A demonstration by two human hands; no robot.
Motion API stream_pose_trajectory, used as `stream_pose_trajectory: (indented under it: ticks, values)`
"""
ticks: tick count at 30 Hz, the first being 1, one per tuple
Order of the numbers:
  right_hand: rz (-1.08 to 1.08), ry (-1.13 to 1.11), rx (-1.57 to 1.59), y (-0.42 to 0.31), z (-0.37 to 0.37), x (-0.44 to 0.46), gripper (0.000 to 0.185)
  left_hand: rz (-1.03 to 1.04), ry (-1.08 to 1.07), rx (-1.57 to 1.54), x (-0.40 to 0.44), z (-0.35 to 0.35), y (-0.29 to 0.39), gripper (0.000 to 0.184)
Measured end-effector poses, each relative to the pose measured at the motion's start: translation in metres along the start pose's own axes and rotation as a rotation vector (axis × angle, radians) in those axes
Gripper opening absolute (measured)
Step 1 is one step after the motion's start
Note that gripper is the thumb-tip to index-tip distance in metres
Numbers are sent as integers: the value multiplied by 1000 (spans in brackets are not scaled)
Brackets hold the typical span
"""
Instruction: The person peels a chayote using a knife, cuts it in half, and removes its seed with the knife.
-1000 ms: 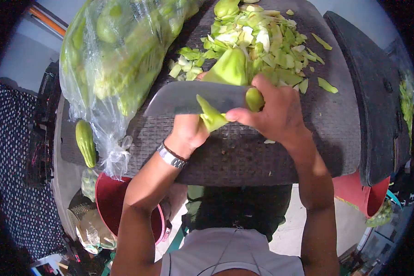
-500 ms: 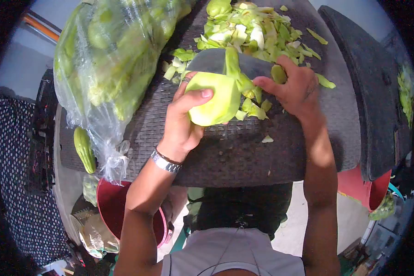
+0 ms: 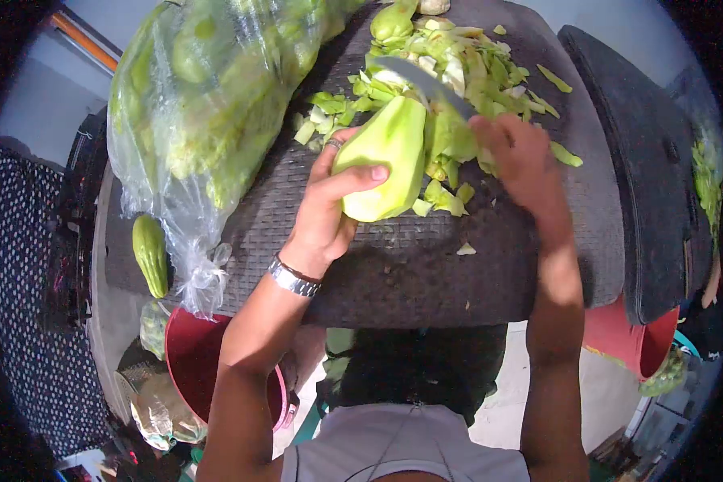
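My left hand (image 3: 329,193) is wrapped round a pale green, peeled chayote (image 3: 386,161), thumb across its front. A knife (image 3: 422,80) is in my right hand (image 3: 522,161), which is a little blurred; its blade shows nearly edge-on above and right of the chayote, apart from it. The handle is hidden in my fingers. Behind the blade lies a heap of green and white peelings (image 3: 466,68) on the dark textured tabletop (image 3: 410,273). Loose peel (image 3: 442,197) lies just right of the chayote.
A knotted clear plastic bag of chayotes (image 3: 209,104) fills the left of the table. Beside its knot lies one ridged green chayote (image 3: 149,255); another (image 3: 394,20) rests behind the peelings. Red buckets (image 3: 193,353) stand below both table sides. A dark chair back (image 3: 618,161) is at right.
The knife has come away from the chayote and turned from broad side to edge-on. A peel strip that hung over the blade has left it. The left hand still holds the chayote, tilted differently.
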State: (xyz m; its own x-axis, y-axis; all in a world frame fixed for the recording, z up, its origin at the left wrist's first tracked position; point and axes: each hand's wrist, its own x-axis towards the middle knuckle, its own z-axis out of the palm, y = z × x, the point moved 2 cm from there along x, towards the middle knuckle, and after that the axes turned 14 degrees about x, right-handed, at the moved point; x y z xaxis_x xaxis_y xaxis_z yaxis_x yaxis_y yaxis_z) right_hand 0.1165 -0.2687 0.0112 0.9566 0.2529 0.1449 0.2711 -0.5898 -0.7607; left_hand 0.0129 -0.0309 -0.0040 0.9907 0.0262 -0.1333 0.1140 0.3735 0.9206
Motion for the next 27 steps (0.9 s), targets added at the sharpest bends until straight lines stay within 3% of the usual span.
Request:
stream_pose_trajectory:
  ticks: [4,5,6,9,11,17,22,26,27]
  values:
    - [-246,-25,-15,-35,28,-26,69,46,61,253,2,-3,-6,70]
    - [-334,-17,-6,-39,34,-31,66,164,88,317,4,-5,-11,72]
    - [-334,-38,-3,-42,37,-34,67,280,113,381,4,-4,-13,74]
    - [-347,-64,-17,-43,40,-39,69,332,109,617,-3,-1,-14,85]
    - [-380,-51,-52,-40,41,-37,70,318,67,539,-2,0,-16,87]
    - [-343,33,-150,-22,28,-22,68,214,67,472,-8,10,-2,78]
    - [-102,154,-163,15,0,6,65,248,87,434,-6,4,1,74]
    - [25,168,-102,24,-9,11,63,179,75,362,-1,1,-3,64]
    - [26,137,-73,19,-5,9,63,62,22,210,0,-3,-5,60]
